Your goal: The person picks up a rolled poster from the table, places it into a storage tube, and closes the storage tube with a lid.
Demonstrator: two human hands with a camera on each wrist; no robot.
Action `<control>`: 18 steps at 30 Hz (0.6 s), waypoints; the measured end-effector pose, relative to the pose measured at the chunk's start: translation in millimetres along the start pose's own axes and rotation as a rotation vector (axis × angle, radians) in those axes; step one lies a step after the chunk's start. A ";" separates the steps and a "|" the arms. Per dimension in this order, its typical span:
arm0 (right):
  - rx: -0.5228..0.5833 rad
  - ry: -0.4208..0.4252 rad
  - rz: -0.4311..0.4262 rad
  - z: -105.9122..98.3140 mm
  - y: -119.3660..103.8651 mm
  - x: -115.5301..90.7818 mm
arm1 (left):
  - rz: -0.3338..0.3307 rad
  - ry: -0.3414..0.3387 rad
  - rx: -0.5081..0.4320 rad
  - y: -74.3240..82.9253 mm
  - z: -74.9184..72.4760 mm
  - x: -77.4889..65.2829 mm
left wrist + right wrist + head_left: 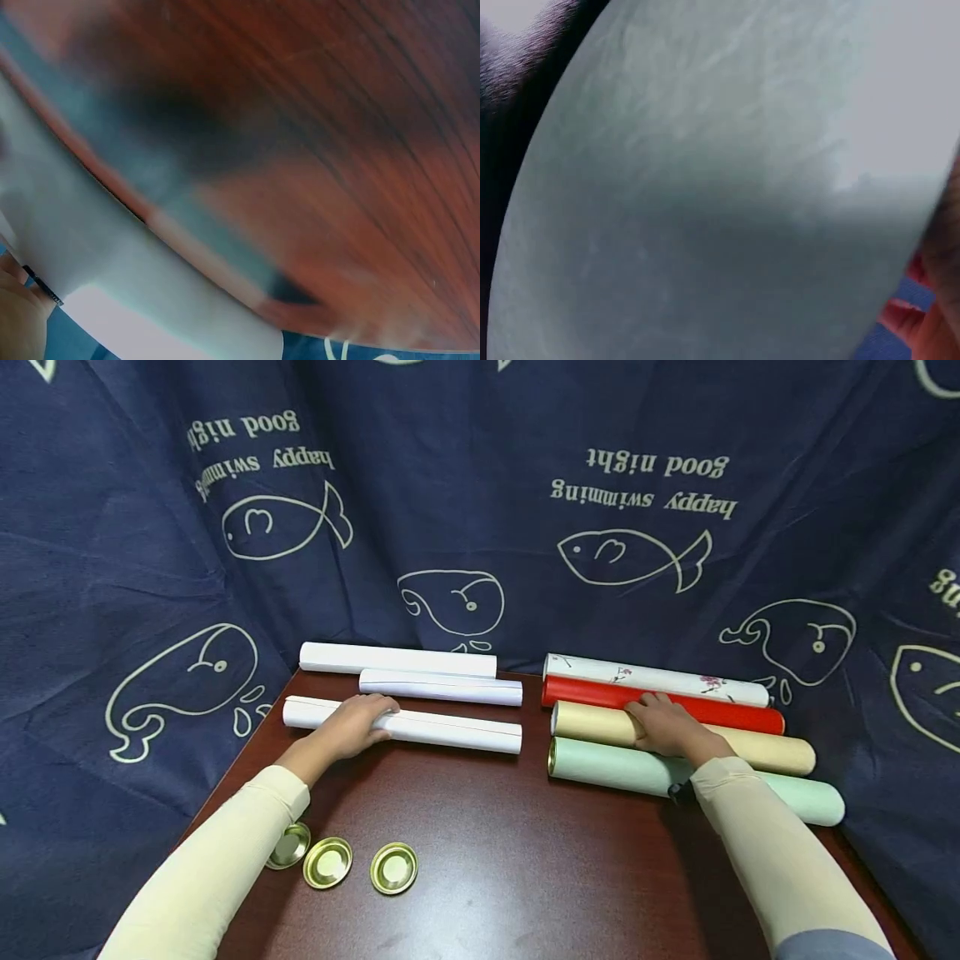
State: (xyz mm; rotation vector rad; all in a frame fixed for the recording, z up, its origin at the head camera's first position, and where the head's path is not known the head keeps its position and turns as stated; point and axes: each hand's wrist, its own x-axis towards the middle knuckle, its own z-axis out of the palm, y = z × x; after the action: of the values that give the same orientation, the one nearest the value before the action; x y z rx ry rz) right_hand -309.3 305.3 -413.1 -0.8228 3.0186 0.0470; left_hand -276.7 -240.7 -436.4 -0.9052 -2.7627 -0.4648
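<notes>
My left hand [357, 727] grips the front white paper roll [457, 731] near its middle, fingers over the far side and thumb on the near side. That paper roll [142, 277] also crosses the lower left of the left wrist view, with part of the hand [21, 315] at the edge. On the right, my right hand [670, 727] holds a beige tube [757, 748] from above, fingertips by the red tube [600, 693]. A pale green tube [615, 764] lies under the right wrist and fills most of the right wrist view.
Two more white rolls, a longer one [397, 658] and a shorter one [442, 687], lie behind at left. A flower-patterned white tube [652, 677] lies behind the red one. Three gold lids [393, 868] sit on the dark wood table [510, 860]. Navy cloth [480, 485] hangs around it.
</notes>
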 end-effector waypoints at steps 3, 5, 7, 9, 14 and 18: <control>0.031 0.022 0.018 4.1 -0.1 -3.2 | 0.024 0.016 0.005 1.9 -6.5 -4.7; 0.048 0.037 0.028 2.5 1.1 -4.3 | 0.039 0.022 0.001 3.9 -10.6 -6.4; 0.065 0.050 0.038 2.4 3.3 -5.2 | 0.047 0.024 0.003 5.5 -13.2 -9.5; 0.064 0.053 0.040 2.7 5.1 -6.6 | 0.049 0.020 0.006 8.3 -15.2 -12.7; 0.048 0.030 0.045 3.6 5.9 -6.3 | 0.030 0.016 0.009 11.3 -15.0 -18.8; 0.035 0.014 0.055 1.3 4.1 -0.1 | 0.011 0.037 0.009 11.8 -17.9 -23.7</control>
State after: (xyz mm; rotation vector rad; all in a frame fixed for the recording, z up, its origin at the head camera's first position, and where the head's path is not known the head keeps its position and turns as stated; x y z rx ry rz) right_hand -311.3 308.9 -414.3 -0.7400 3.0455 -0.0104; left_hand -249.2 -250.8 -423.7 -0.8998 -2.7235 -0.4623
